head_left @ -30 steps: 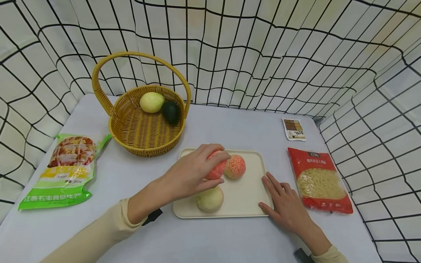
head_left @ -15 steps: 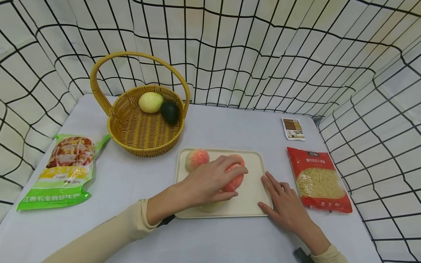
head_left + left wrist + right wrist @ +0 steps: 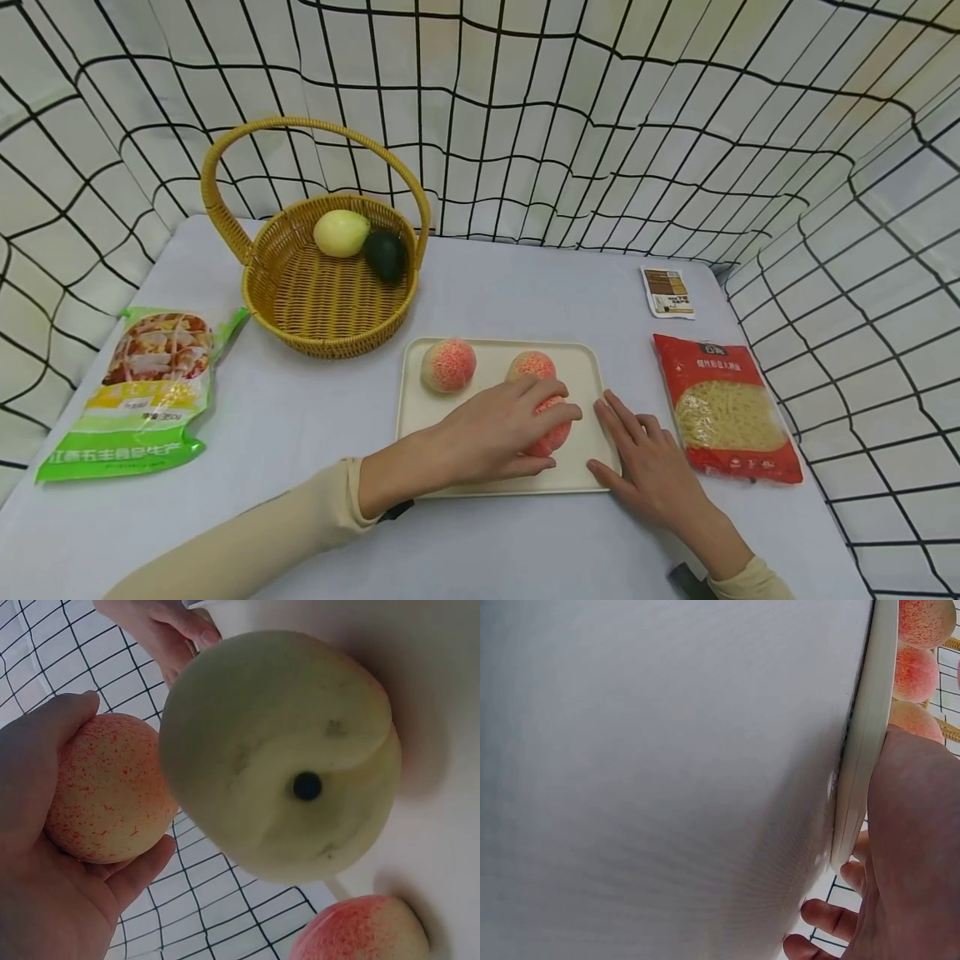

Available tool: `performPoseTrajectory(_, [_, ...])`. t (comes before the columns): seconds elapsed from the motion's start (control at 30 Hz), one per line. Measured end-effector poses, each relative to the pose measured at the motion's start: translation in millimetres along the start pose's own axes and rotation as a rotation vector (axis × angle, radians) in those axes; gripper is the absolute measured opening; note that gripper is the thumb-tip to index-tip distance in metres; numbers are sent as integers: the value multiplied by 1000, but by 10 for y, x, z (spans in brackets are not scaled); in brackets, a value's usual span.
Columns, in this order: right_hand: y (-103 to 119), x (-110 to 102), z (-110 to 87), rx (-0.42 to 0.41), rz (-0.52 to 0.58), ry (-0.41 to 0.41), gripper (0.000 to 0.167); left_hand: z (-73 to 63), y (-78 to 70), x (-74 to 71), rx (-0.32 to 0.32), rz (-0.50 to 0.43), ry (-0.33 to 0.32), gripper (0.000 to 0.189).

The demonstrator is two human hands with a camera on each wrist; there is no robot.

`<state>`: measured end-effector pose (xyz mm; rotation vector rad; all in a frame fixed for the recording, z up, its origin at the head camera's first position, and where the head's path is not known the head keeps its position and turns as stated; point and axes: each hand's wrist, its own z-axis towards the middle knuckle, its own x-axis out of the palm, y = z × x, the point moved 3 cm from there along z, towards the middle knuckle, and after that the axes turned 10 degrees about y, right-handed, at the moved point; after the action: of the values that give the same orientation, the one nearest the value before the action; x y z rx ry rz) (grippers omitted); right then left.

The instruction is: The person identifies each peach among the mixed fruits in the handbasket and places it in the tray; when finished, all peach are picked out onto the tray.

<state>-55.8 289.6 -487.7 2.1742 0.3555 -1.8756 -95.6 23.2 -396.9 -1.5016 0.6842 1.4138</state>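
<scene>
My left hand [image 3: 495,429] grips a red-speckled peach [image 3: 552,427] over the right half of a cream tray [image 3: 588,375]. In the left wrist view, fingers and thumb curl round this peach [image 3: 112,787]. A pale peach [image 3: 277,757] with a dark hole looms closest to that camera; in the head view the left hand and forearm hide it. Two more speckled peaches lie on the tray, one at the back left [image 3: 448,365] and another [image 3: 532,365] just behind the held one. My right hand [image 3: 652,467] rests with extended fingers on the tray's right edge.
A wicker basket [image 3: 330,333] with a yellow-green fruit [image 3: 341,233] and a dark green avocado-like fruit [image 3: 385,256] stands at the back left. A green food bag [image 3: 142,392] lies left; a red pasta bag [image 3: 727,408] and small packet [image 3: 667,293] lie right. Black netting [image 3: 517,125] surrounds the table.
My left hand has carried the held peach rightward and toward the near side of the tray, uncovering the back-left peach. The right hand stays in place.
</scene>
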Motion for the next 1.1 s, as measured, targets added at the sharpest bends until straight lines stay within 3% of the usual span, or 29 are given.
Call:
performPoseTrajectory(0.63, [-4, -2, -1, 1, -9, 0, 90, 85, -72, 198, -19, 47, 93, 61])
performPoseTrajectory(1.1, [-7, 3, -4, -3, -11, 1, 90, 164, -95, 307, 4, 148, 92, 57])
